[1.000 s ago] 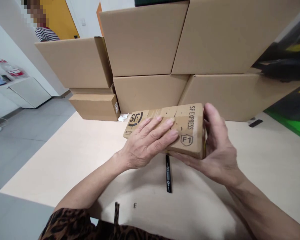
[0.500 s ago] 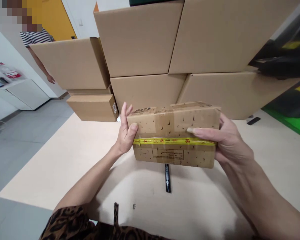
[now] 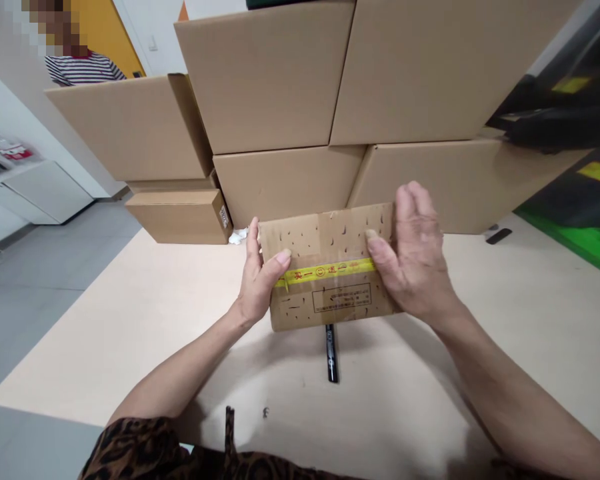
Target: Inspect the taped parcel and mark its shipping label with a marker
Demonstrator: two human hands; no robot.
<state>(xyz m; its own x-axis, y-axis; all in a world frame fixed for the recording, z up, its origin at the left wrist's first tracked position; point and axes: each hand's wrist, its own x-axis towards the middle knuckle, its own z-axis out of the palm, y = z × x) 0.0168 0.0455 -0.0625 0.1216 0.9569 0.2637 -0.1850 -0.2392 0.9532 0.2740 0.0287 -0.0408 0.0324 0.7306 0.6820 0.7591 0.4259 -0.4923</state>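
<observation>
A small brown cardboard box [image 3: 330, 233] is held up over the table between my two hands. Yellow tape [image 3: 325, 269] with red characters runs across its near face, with a printed rectangle below it. At the box's left end, my left hand [image 3: 260, 277] grips it with the thumb on the near face. My right hand [image 3: 415, 253] clasps the right end, thumb on the near face and fingers along the side. Below the box, a black marker pen [image 3: 332, 353] lies on the table, its far end hidden by the box.
Large cardboard boxes [image 3: 270, 87] are stacked along the back of the table [image 3: 105, 333]. A smaller carton [image 3: 177, 217] stands at back left. A black object [image 3: 499, 236] lies at right. Beyond the boxes stands a person in a striped shirt [image 3: 85, 69].
The box has turned so its near face shows more squarely and its top is no longer seen. My right hand has shifted from around its corner to flatter against its right side.
</observation>
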